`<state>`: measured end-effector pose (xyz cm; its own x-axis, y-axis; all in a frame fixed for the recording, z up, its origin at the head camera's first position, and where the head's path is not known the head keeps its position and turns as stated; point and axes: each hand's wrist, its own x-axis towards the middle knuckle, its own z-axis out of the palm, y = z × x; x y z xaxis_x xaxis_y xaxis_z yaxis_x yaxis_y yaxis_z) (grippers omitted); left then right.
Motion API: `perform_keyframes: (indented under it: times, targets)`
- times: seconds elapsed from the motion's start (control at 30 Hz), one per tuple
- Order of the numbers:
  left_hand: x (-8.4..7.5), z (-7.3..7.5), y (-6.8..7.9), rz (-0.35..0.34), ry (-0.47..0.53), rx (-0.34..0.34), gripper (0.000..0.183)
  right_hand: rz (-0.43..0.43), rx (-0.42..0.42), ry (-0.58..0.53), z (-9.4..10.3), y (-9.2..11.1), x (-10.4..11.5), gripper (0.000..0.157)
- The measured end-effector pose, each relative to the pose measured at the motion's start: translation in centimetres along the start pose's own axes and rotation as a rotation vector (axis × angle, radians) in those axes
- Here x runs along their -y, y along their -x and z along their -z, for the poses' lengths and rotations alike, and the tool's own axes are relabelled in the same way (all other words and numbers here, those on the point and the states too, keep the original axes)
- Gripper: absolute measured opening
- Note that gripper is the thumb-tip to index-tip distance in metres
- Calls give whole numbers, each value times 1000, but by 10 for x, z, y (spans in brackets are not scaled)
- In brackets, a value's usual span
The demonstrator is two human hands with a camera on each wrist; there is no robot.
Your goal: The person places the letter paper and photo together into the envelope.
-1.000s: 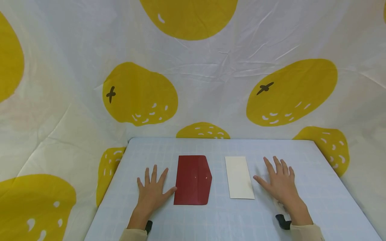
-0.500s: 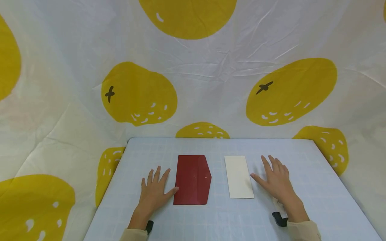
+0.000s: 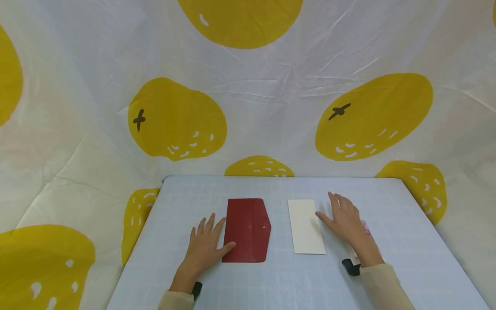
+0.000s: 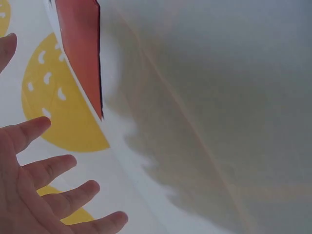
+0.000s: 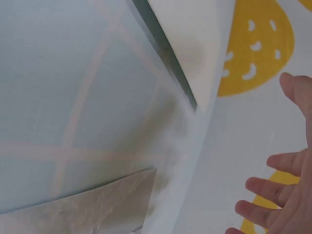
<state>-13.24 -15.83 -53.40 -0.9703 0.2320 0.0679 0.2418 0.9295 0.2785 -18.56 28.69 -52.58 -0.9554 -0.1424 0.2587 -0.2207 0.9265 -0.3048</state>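
Note:
A red envelope (image 3: pixel 244 230) lies on the table, its pointed flap to the right. My left hand (image 3: pixel 203 247) is beside it with spread fingers, the thumb overlapping its left edge in the head view. Whether the thumb touches it, I cannot tell. To the right lies a flat white card (image 3: pixel 304 226). My right hand (image 3: pixel 344 218) is spread above the table, the thumb tip at the card's right edge; touching or apart is unclear. Under the right wrist shows part of a flat pink-patterned thing (image 3: pixel 366 227), mostly hidden. Neither hand holds anything.
A pale blue checked cloth covers the table (image 3: pixel 271 284). Behind it hangs a white curtain (image 3: pixel 267 129) printed with large yellow fruit. A black strap piece (image 3: pixel 351 267) sits at the right wrist.
Both hands have moved inward: the left to the right, its thumb now over the envelope's edge; the right to the left and slightly away, toward the card. The pink-patterned thing has come partly into sight.

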Motion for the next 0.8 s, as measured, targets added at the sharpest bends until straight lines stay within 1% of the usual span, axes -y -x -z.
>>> perform_keyframes:
  times: [0.13,0.23,0.47,0.6,0.8]
  targets:
    - [-5,-5,-3,-27,6,29,87,-8,49,9,-5,-12,1,85]
    - [-9,-8,-4,-30,16,46,88,-18,92,14,-8,-20,4,84]
    - [-15,-13,-5,-29,47,113,89,-40,163,13,-16,-35,3,84]
    - [-16,-16,-4,-19,44,158,92,-77,232,-5,-26,-43,2,87]
    - [-19,-21,-3,0,52,217,95,-107,293,-29,-36,-47,1,86]
